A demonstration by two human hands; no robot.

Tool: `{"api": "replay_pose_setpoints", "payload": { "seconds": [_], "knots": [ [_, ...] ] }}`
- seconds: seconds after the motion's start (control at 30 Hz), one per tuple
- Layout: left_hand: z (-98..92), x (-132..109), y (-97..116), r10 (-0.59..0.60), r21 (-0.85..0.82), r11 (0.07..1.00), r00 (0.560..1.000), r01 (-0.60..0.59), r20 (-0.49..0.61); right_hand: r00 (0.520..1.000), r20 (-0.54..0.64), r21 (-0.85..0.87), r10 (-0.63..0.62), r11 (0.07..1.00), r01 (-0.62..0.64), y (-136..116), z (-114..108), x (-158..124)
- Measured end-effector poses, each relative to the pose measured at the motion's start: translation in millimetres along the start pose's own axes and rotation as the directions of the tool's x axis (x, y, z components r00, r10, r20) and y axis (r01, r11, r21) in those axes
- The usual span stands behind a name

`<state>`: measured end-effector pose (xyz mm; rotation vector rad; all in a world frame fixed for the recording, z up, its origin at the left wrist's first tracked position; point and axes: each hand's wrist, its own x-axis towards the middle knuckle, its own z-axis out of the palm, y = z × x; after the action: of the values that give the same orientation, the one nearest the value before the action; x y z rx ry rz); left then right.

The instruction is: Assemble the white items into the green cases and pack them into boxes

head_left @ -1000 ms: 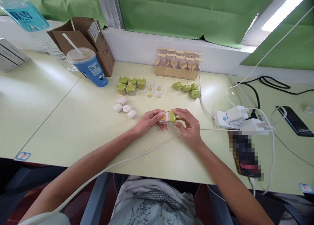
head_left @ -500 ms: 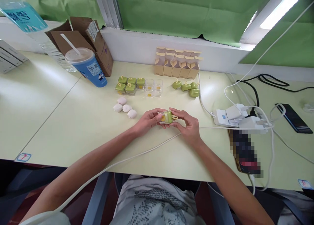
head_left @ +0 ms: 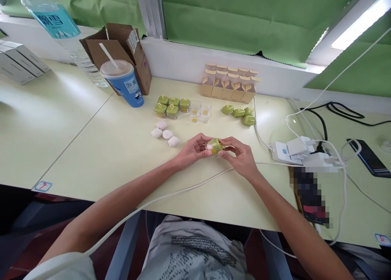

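Observation:
Between my hands, above the table, is a small clear container with a green lid (head_left: 216, 144), lying on its side with a whitish piece inside. My left hand (head_left: 191, 151) grips its clear end, fingers wrapped round it. Fingers and thumb of my right hand (head_left: 243, 158) pinch the lid end, partly hiding its yellow loop. Several lidded containers (head_left: 172, 111) of the same kind stand in a group beyond. Beside them are a few open clear cups (head_left: 200, 112). Loose green lids (head_left: 239, 112) lie to the right, and several pale pink-white pieces (head_left: 168, 134) lie to the left.
Open cardboard boxes (head_left: 227, 90) stand in rows by the wall. A blue drink cup (head_left: 130, 88), a brown carton (head_left: 143, 68) and a water bottle (head_left: 73, 47) are at left. A power strip (head_left: 282, 153) and phones are at right. A white cable (head_left: 183, 189) crosses under my arms.
My view has shifted, so the table's things appear farther right. The container has turned slightly in my fingers, and its whitish contents now show more. Both hands still hold it.

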<state>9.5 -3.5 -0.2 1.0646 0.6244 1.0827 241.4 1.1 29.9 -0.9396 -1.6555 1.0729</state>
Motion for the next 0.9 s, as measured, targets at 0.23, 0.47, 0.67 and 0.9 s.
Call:
{"api": "replay_pose_setpoints", "payload": {
  "seconds": [0.23, 0.47, 0.67, 0.9],
  "knots": [
    [-14.4, 8.5, 16.7, 0.157, 0.075, 0.986, 0.977, -0.148, -0.142, 0.982, 0.125, 0.04, 0.14, 0.988, -0.146, -38.3, 16.3, 46.1],
    [-43.4, 20.2, 45.2, 0.353, 0.382, 0.889, 0.908, -0.251, -0.225, 0.983, 0.181, 0.117, 0.013, 0.992, -0.035, -36.7, 43.5, 91.8],
    [-133.3, 20.8, 92.1, 0.677, 0.946, 0.323, 0.695, 0.014, -0.242, 0.972, 0.064, -0.285, -0.225, 0.929, 0.234, -20.1, 77.2, 201.9],
    [-198.2, 25.1, 66.0, 0.437, 0.762, 0.614, 0.714, 0.208, -0.547, 0.974, 0.226, -0.634, -0.027, 0.755, 0.169, 10.4, 111.7, 274.8]
  ]
}}
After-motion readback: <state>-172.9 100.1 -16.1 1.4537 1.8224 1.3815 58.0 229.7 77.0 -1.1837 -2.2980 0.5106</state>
